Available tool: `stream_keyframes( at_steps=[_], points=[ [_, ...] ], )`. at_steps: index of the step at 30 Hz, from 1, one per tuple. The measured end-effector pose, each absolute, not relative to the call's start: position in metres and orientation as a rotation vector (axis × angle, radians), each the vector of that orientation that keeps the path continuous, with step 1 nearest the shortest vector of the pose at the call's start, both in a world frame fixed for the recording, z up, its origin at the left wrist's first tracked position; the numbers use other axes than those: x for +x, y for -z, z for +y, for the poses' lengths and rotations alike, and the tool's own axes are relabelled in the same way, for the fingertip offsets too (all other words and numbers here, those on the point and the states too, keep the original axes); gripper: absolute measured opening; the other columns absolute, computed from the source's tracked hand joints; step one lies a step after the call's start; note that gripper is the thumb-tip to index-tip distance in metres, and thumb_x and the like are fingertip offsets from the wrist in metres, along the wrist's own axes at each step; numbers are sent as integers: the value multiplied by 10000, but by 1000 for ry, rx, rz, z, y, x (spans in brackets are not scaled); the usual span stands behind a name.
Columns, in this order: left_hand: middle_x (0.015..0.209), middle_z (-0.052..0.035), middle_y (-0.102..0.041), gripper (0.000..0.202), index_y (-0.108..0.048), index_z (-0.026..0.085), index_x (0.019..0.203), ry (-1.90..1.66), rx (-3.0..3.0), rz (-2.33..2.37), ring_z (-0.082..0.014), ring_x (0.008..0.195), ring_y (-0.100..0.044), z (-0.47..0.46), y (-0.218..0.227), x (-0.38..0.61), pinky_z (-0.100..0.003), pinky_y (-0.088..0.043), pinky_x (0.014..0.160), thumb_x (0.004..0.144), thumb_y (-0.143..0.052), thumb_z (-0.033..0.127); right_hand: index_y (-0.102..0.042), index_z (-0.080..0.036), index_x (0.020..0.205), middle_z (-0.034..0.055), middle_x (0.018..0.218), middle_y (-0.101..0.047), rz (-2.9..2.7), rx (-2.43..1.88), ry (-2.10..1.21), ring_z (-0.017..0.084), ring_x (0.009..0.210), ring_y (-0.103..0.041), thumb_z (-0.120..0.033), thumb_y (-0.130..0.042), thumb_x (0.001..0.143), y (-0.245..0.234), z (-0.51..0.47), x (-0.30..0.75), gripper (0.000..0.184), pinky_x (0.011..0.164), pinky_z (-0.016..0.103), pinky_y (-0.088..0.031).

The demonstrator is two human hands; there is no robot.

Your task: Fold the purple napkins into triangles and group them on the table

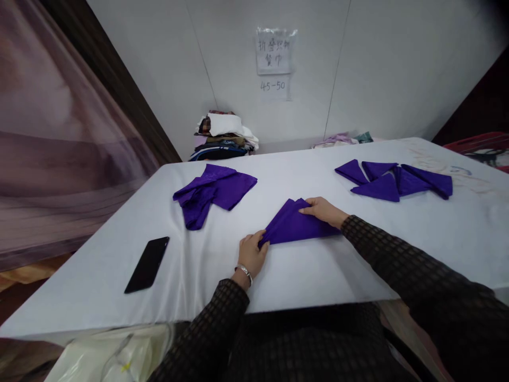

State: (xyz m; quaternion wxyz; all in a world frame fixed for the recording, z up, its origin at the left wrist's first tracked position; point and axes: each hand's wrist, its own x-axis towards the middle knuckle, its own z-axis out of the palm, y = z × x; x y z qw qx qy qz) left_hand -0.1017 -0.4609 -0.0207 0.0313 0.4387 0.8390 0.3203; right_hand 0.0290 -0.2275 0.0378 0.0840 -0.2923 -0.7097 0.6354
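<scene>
A purple napkin (298, 225), folded into a layered triangle, lies in front of me on the white-covered table (214, 286). My left hand (252, 253) pinches its left corner between thumb and fingers. At the napkin's upper edge, my right hand (323, 211) has its thumb on the front face and its fingers along the top; part of the cloth's right end passes under my wrist. Farther left is a loose, crumpled purple cloth (217, 188). Several folded purple napkins (379, 185) lie overlapping at the right.
A black phone (147, 264) rests on the table at the left. Stacked clothes (225, 138) stand behind the far edge against the wall, with more cloth (338, 139) to their right. A sheer curtain (67, 138) hangs at the left. Handwritten signs (274, 61) are on the wall.
</scene>
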Motion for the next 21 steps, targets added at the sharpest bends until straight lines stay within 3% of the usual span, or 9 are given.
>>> stream_keyframes(
  at_steps=[10, 21],
  points=[
    [995, -50, -666, 336, -618, 208, 1085, -1132, 1269, 2571, -222, 978, -564, -462, 25, -106, -406, -421, 915, 750, -621, 209, -626, -166, 714, -3, 608, -648, -2167, -1040, -1809, 121, 512, -570, -231, -708, 658, -12, -207, -1, 119, 497, 231, -474],
    [855, -30, -663, 241, -656, 212, 1006, -1197, 1170, 2537, -199, 875, -594, -462, 27, -109, -401, -447, 870, 777, -587, 182, -609, -165, 702, -21, 562, -603, -2165, -1107, -1874, 99, 466, -520, -222, -673, 686, -15, -205, -15, 87, 451, 216, -421]
  ],
)
